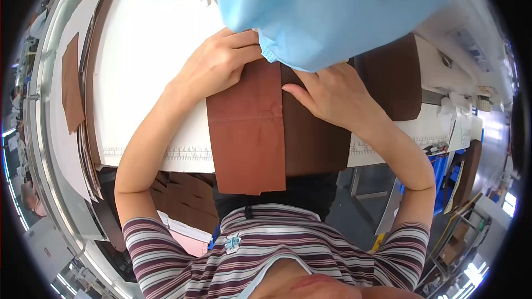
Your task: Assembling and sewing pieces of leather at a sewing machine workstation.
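A long reddish-brown fabric panel (249, 144) runs from under my hands to past the table's near edge, with a crease across its middle. It lies over the left part of a wider dark brown fabric panel (318, 138). My left hand (216, 61) is closed, fingers bent together at the reddish-brown panel's upper left; what the tips hold is hidden. My right hand (338, 97) rests on the dark brown panel, thumb stretched toward the strip's edge and apart from the palm. A light blue cloth (332, 11) in front covers the fingertips of both hands.
The white table (144, 33) has a ruler scale (185, 153) along its near edge. Stacked sheets and a brown piece (72, 83) stand at the left. Brown pieces (185, 196) lie below the table. A machine body (471, 44) is at the far right.
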### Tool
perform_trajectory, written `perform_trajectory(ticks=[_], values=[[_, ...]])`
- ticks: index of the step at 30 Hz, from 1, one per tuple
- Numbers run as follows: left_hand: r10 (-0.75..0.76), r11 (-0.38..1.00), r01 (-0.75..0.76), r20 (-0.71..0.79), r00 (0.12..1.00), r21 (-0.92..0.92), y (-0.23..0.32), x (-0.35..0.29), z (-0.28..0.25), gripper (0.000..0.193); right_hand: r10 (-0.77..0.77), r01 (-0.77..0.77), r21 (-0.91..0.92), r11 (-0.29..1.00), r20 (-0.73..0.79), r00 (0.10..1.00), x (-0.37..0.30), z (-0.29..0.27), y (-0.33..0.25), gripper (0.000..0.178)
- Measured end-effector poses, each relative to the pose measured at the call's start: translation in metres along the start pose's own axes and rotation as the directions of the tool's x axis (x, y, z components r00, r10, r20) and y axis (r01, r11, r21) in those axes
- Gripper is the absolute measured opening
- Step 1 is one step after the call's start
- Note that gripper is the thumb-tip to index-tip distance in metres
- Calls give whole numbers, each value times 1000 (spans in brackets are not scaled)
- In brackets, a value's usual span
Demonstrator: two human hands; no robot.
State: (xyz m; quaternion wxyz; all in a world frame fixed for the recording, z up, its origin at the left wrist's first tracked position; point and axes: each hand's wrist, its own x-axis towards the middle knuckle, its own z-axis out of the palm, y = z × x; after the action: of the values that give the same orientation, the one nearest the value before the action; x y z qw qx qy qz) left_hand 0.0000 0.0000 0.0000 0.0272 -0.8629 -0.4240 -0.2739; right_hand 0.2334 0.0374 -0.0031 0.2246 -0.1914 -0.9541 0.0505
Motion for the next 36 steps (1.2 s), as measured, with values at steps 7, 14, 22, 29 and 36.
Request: perform_trajectory(ticks=[7, 14, 22, 29, 36], values=[[-19, 1000, 19, 16, 1000, -12, -8, 0, 4, 30, 4, -4, -11, 1000, 3, 1000, 3, 2, 2, 38], [-46, 998, 49, 67, 997, -43, -8, -2, 4, 35, 2, -2, -10, 1000, 9, 1000, 6, 2, 2, 39], [119, 990, -122, 47, 992, 73, 33, -6, -10, 24, 22, -14, 85, 996, -88, 996, -23, -35, -37, 24], [-88, 994, 74, 176, 981, 83, 155, -75, -18, 40, 55, -60, -21, 998, -186, 981, -109, 30, -111, 30], [-71, 997, 72, -23, 997, 37, 155, -93, -16, 21, -64, 14, -129, 992, -394, 917, -108, 42, -112, 20]])
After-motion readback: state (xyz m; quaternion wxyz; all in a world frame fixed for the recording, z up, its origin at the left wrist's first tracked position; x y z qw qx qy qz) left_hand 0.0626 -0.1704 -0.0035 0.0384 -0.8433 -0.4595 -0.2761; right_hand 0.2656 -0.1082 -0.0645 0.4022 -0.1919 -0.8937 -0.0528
